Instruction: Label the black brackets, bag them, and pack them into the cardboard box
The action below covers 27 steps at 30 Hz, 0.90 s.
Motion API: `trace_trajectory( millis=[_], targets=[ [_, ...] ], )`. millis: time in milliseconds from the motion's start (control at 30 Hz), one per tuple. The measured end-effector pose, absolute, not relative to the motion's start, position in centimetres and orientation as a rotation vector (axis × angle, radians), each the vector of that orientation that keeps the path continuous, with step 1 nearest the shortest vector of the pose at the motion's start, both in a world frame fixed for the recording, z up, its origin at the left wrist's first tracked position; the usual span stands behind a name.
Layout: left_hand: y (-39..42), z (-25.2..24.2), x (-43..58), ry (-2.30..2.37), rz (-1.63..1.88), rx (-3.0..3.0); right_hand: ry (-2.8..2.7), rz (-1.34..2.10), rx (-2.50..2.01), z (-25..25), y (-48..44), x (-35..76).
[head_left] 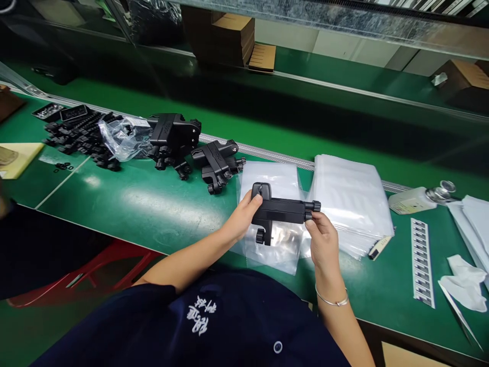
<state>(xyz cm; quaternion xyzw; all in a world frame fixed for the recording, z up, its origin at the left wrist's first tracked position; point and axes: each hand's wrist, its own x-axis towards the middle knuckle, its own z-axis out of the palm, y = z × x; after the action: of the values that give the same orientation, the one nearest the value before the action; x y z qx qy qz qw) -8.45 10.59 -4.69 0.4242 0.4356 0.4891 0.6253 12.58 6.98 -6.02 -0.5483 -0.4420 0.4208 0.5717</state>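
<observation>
A black plastic clamp bracket [284,210] with knobs is held level over the bench between my two hands. My left hand [244,214] grips its wider left end, the thumb on top. With thumb and fingers my right hand [323,234] pinches a small knob [308,215] at the right end. Below the bracket lie clear plastic bags [273,257]. Just right of them is a thick stack of clear bags [347,199]. Similar black brackets rest to the left, one group [217,163] nearer and another [171,135] farther off.
Black knobbed parts [82,132] are heaped at the left by a crumpled plastic bag [124,137]. On the right are a white pump bottle [414,200], a label strip [422,262], tweezers [460,313] and crumpled white paper [464,283]. Cardboard pieces [233,38] stand on the shelf behind.
</observation>
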Motion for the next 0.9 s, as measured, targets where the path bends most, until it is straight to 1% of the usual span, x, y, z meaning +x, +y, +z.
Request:
trace_trajectory(
  millis=[67,367,467,567,667,767,900],
  targets=[
    [10.7,-4.9,-8.3,0.979,1.121,0.909,-1.028,0.999,-1.289,-6.3,6.9,12.6],
    [9.2,-5.7,-7.8,1.004,1.251,1.086,-0.821,1.059,-1.263,-6.5,6.7,11.1],
    [9.4,-5.7,-7.8,1.011,1.278,1.075,-0.816,1.022,-1.255,-6.6,6.7,10.9],
    [10.1,-5.5,-7.8,1.008,1.191,0.872,-0.841,0.947,-1.212,-6.7,6.7,11.1],
    [10.5,-5.3,-7.8,0.962,1.116,0.702,-0.909,0.973,-1.200,-6.7,6.6,11.6],
    [10.4,-5.4,-7.8,0.937,1.137,0.722,-0.908,1.059,-1.144,-6.9,6.7,11.9],
    [9.8,-5.8,-7.5,0.959,1.164,0.861,-0.697,1.043,-1.073,-7.1,6.9,11.4]
  ],
)
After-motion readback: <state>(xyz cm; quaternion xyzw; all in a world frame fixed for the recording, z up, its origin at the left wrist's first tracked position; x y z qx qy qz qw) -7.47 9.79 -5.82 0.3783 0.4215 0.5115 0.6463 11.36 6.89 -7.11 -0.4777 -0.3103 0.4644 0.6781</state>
